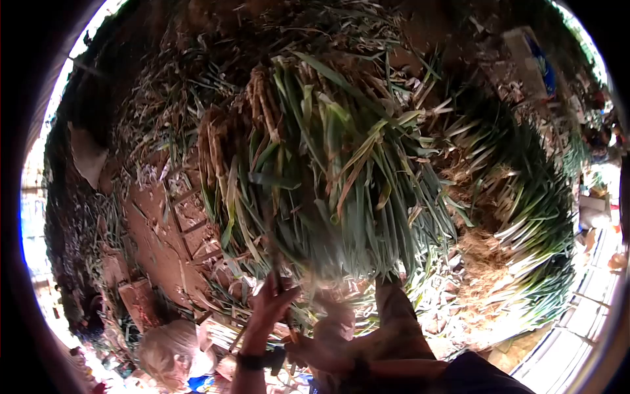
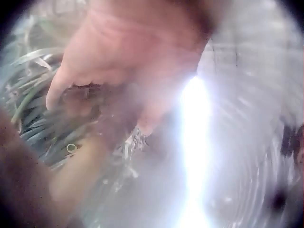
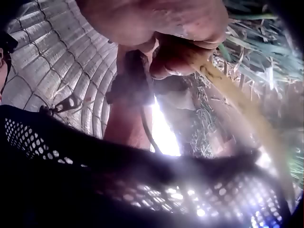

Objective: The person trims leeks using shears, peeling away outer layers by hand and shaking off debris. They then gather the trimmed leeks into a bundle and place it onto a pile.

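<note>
My right hand (image 3: 190, 47) curls its fingers round a yellowish stick (image 3: 242, 104), which slants down to the right in the right wrist view. In the head view this right hand (image 1: 312, 354) is low in the middle. Just left of it my left hand (image 1: 266, 308) is raised, thumb apart from its fingers, with a dark watch (image 1: 262, 360) on the wrist. A thin dark rod passes close by the left thumb. Bent fingers of the left hand (image 2: 128, 52) show in the left wrist view, where blur hides the space under them. A big heap of green onions (image 1: 328, 164) lies ahead.
More green onions (image 1: 531, 236) with pale stalks and roots are laid along the right. Loose leaves and scraps cover the ground on the left, with a wooden ladder-like frame (image 1: 190, 226) among them. Another person's head (image 1: 167, 351) shows at the lower left.
</note>
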`<state>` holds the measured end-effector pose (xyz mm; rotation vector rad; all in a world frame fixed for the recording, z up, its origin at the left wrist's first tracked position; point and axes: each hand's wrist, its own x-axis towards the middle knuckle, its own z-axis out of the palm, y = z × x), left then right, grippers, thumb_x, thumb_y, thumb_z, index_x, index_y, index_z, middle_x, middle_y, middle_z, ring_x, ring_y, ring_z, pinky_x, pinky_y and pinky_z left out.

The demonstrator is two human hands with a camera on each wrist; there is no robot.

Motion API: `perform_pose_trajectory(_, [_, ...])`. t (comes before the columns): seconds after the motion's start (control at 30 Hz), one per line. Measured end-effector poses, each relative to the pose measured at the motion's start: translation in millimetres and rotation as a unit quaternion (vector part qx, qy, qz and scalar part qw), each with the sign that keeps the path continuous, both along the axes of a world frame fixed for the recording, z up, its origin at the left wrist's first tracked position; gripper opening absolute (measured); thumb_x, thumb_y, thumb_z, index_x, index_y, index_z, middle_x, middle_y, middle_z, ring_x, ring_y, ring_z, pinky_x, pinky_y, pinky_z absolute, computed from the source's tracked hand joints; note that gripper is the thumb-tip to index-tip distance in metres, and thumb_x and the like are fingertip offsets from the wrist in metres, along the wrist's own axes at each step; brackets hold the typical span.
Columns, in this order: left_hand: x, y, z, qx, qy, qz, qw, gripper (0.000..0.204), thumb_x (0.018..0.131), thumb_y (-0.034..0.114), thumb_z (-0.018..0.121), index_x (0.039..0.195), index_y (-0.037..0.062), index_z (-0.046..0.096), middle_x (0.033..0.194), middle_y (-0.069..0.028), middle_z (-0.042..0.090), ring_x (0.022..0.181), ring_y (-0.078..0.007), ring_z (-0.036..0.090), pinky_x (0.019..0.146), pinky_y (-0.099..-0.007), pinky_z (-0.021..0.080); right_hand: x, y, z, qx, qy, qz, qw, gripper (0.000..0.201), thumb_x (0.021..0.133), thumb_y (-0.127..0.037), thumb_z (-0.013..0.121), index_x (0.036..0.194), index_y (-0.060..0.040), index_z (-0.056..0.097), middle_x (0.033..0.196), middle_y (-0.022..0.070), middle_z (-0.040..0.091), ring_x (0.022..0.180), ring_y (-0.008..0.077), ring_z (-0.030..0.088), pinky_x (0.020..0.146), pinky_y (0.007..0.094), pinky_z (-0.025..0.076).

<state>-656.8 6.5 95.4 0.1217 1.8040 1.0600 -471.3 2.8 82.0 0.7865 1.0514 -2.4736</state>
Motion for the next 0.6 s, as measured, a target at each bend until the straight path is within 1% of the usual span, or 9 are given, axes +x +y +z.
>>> perform_pose_trajectory(0.03, [8,33,3,-0.057,0.052,-0.082,0.994,0.049,0.09,0.027,0.076,0.125,0.0013,0.055,0.1,-0.0071,0.068,0.091,-0.0168,0.065,0.075,-0.0326,0.054,5,24,-2,-0.002,-0.002,-0.003,1.0,0.028,0.103,-0.026,0.06,0.118,-0.0029,0.061,0.089,0.0058,0.066,0.083,0.0146,0.062,0.073,0.0348,0.051])
perform_pose_trajectory(0.1, [23,107,9,-0.097,0.148,-0.242,0.954,0.058,0.087,0.023,0.08,0.135,0.0057,0.053,0.094,-0.0083,0.069,0.073,-0.0182,0.064,0.066,-0.0322,0.055,18,71,-9,0.006,-0.005,-0.009,1.0,0.028,0.102,-0.026,0.06,0.118,-0.0031,0.061,0.09,0.0061,0.067,0.083,0.015,0.063,0.073,0.0345,0.051])
perform_pose_trajectory(0.17, [46,157,-5,-0.024,0.235,-0.31,0.921,0.07,0.086,0.025,0.08,0.143,0.0026,0.046,0.095,-0.0162,0.07,0.071,-0.0246,0.067,0.062,-0.0371,0.056,36,119,-20,0.016,-0.004,-0.016,1.0,0.028,0.102,-0.026,0.061,0.117,-0.0034,0.062,0.091,0.0065,0.068,0.083,0.0154,0.064,0.073,0.0343,0.052])
perform_pose_trajectory(0.23, [76,174,-48,0.046,0.386,-0.361,0.847,0.076,0.086,0.028,0.079,0.145,-0.0033,0.043,0.097,-0.0222,0.07,0.073,-0.0331,0.069,0.06,-0.0418,0.056,57,164,-36,0.048,-0.003,-0.023,0.999,0.028,0.102,-0.027,0.061,0.117,-0.0036,0.062,0.091,0.0069,0.069,0.083,0.0158,0.065,0.073,0.034,0.052])
perform_pose_trajectory(0.27, [83,197,-42,0.033,0.388,-0.363,0.847,0.078,0.084,0.028,0.08,0.142,-0.0077,0.043,0.095,-0.025,0.069,0.075,-0.0382,0.07,0.06,-0.0439,0.056,70,186,-44,0.068,-0.003,-0.026,0.997,0.028,0.102,-0.027,0.062,0.117,-0.0037,0.062,0.092,0.007,0.069,0.083,0.016,0.065,0.073,0.0339,0.052])
perform_pose_trajectory(0.37, [85,233,-48,-0.033,0.373,-0.358,0.855,0.08,0.082,0.029,0.082,0.142,-0.0085,0.044,0.094,-0.025,0.069,0.074,-0.0404,0.069,0.058,-0.0443,0.055,108,245,-77,0.152,-0.012,-0.041,0.987,0.028,0.101,-0.027,0.062,0.116,-0.004,0.063,0.093,0.0076,0.07,0.082,0.0166,0.067,0.072,0.0335,0.053])
perform_pose_trajectory(0.47, [70,265,-48,-0.11,0.375,-0.331,0.859,0.077,0.081,0.03,0.083,0.14,-0.0035,0.047,0.093,-0.0229,0.069,0.076,-0.0409,0.068,0.062,-0.0473,0.053,128,297,-104,0.246,-0.046,-0.068,0.966,0.027,0.101,-0.028,0.063,0.116,-0.0044,0.064,0.094,0.0081,0.071,0.082,0.0171,0.068,0.072,0.0331,0.053])
perform_pose_trajectory(0.5, [60,279,-44,-0.137,0.374,-0.312,0.863,0.074,0.081,0.029,0.083,0.139,-0.0017,0.049,0.092,-0.0219,0.07,0.077,-0.0414,0.068,0.064,-0.0481,0.053,131,313,-109,0.273,-0.069,-0.064,0.957,0.031,0.099,-0.025,0.067,0.121,-0.0032,0.063,0.103,0.0109,0.073,0.091,0.0181,0.071,0.078,0.0338,0.055])
perform_pose_trajectory(0.6, [36,304,-42,-0.129,0.374,-0.272,0.877,0.065,0.081,0.03,0.082,0.132,0.0019,0.055,0.09,-0.0204,0.07,0.081,-0.0414,0.069,0.069,-0.0472,0.054,125,341,-112,0.251,-0.113,-0.111,0.955,0.034,0.097,-0.025,0.068,0.123,-0.0033,0.063,0.099,0.0099,0.073,0.092,0.0177,0.07,0.078,0.0337,0.054])
